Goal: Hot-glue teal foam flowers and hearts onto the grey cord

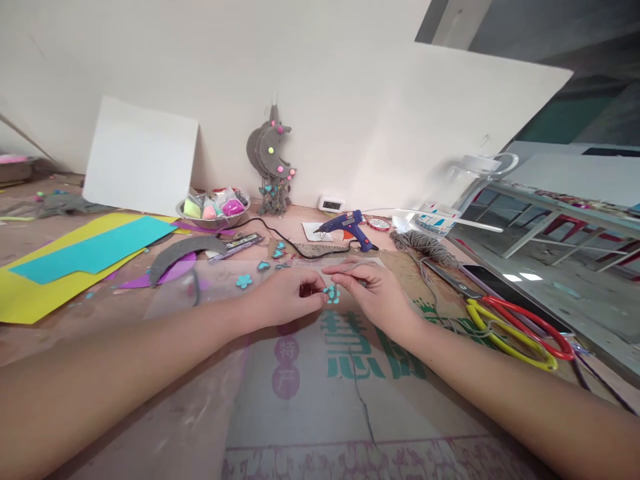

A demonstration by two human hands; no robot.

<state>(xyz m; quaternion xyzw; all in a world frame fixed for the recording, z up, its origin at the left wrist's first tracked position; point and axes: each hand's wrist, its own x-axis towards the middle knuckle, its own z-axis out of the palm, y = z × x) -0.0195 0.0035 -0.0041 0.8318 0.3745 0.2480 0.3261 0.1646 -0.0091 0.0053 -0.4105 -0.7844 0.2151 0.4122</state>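
Over the printed cardboard, my left hand (293, 293) is closed, its thumb and fingertips pinching the left edge of a small turquoise flower cutout (333, 294). Just right of the flower is my right hand (377, 293), thumb and forefinger pressed together on what looks like a thin strand of grey yarn. A short bit of that grey strand seems to lie across the flower's middle. To the left rests a second turquoise flower (244, 281), with several small turquoise hearts (263, 266) behind it.
A blue glue gun (353, 230) lies behind my hands, its black cord running left. At right are scissors (520, 333), a grey yarn bundle (425, 247) and a phone (510, 293). A grey felt crescent (183, 252) and coloured sheets (95, 250) occupy the left; a moon ornament (271, 150) hangs behind.
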